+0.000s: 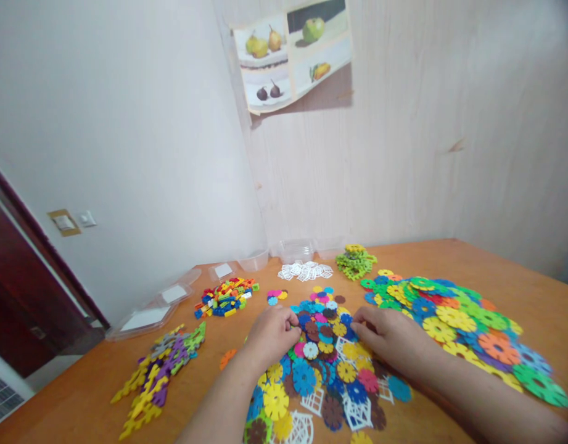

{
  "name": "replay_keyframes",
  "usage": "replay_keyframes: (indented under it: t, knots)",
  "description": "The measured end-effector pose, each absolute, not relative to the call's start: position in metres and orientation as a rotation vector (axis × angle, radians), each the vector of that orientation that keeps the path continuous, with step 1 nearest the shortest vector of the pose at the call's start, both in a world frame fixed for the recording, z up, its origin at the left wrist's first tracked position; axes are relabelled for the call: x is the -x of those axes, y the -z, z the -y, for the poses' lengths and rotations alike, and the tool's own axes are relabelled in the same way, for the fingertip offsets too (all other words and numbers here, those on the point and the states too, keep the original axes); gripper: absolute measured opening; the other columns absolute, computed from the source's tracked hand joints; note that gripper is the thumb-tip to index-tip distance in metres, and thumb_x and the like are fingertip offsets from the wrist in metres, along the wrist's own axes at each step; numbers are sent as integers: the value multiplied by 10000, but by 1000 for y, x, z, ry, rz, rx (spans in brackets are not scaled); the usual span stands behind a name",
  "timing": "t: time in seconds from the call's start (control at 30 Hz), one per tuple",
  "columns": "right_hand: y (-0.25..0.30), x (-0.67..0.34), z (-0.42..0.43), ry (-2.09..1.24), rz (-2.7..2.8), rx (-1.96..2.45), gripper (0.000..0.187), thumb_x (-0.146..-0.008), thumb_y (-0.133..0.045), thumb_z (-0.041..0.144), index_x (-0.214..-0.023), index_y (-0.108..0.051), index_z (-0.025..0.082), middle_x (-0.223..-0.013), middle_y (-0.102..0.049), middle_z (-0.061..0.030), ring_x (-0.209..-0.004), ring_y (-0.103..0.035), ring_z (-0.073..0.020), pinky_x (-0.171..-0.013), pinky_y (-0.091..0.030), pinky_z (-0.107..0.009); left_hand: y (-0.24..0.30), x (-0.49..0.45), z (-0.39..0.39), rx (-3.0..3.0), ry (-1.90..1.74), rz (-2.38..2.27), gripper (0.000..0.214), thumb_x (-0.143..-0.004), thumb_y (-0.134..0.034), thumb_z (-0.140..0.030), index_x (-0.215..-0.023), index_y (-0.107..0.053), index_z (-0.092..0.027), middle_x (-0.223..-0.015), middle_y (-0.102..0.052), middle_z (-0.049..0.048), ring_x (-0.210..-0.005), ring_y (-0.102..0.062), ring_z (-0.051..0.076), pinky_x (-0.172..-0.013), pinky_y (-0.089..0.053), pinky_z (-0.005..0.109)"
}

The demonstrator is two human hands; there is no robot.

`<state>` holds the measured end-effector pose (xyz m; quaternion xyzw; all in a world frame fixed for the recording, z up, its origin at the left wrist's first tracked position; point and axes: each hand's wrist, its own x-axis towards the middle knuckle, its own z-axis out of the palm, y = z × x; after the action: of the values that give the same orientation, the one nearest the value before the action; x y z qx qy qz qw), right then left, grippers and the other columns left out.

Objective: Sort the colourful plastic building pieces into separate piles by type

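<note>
A mixed pile of notched plastic discs (304, 376) in yellow, blue, brown and pink spreads over the table between my hands. My left hand (273, 334) is at the pile's left edge with its fingers curled in; anything inside them is hidden. On the opposite side, my right hand (389, 336) reaches in with thumb and fingers bent close together beside dark blue discs. What its fingertips hold, if anything, cannot be made out. White lattice pieces (358, 412) lie among the discs, several near the front.
Larger flower discs (454, 317) are heaped at right. Small building bricks (226, 297) and long notched strips (166, 373) lie at left. White pieces (304, 271), a green stack (356, 262) and clear plastic containers (296, 250) line the back. Flat clear lids (142, 317) sit along the left edge.
</note>
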<state>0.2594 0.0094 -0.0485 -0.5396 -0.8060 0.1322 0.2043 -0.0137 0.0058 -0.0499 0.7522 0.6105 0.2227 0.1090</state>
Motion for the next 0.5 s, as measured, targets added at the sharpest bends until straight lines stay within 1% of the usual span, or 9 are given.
replay_keyframes:
  t: [0.13,0.37,0.5]
  knots:
    - [49,-259,-9,-357,2246,1508,261,-915,-454,391,-886,-674,254,-801,-708,-21,-752,-636,-189,-580,-306,-247,50,8,-6,-2273,-670,-1852,30,-702,-634,-241,-698,-636,-211,-716,-583,-4,-695,-509,150,-587,-284,244]
    - [46,-258,-8,-350,2244,1487,261,-918,-458,375,-898,-681,241,-820,-708,-34,-757,-634,-185,-588,-314,-248,52,5,-9,-2253,-653,-1887,66,-673,-575,-180,-624,-609,-207,-644,-584,-9,-654,-507,146,-581,-263,250]
    - [44,-259,-7,-356,2237,1477,273,-925,-449,376,-886,-683,240,-816,-706,-30,-743,-627,-177,-584,-308,-247,45,9,-6,-2086,-634,-1849,77,-688,-550,-227,-632,-592,-196,-617,-559,-21,-603,-478,131,-549,-247,241]
